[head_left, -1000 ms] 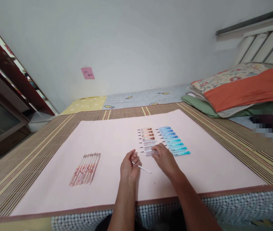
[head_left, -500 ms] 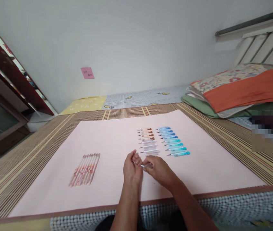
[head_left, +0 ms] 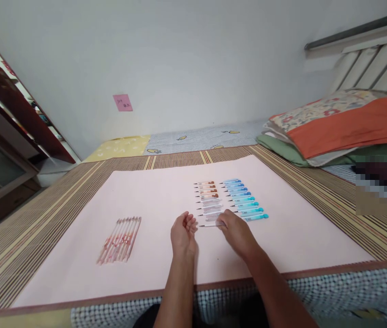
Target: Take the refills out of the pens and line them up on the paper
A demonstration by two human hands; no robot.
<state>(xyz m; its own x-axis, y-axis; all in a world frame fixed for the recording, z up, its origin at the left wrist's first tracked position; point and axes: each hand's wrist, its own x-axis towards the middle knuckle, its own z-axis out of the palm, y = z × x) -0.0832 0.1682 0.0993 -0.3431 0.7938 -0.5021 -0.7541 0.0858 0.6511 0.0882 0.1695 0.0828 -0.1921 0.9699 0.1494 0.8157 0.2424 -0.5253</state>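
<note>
My right hand pinches the rear end of a pale pen with a dark pointed tip, which lies level and points left. It is at the near end of a column of pens, brown-patterned at the far end and greyish nearer. My left hand is just left of the pen's tip, apart from it, palm turned up and fingers curled in. What its fingers enclose is hidden. Beside my right hand, a second column of blue and turquoise pens points left too.
A row of pink-and-white pens lies on the left of the pale pink sheet. Under the sheet is a striped mat. Folded bedding is piled at the right, and a pink note is on the wall.
My right hand has drawn the pen away from my left hand and laid it along the near end of the pen column. The left hand has shifted slightly left.
</note>
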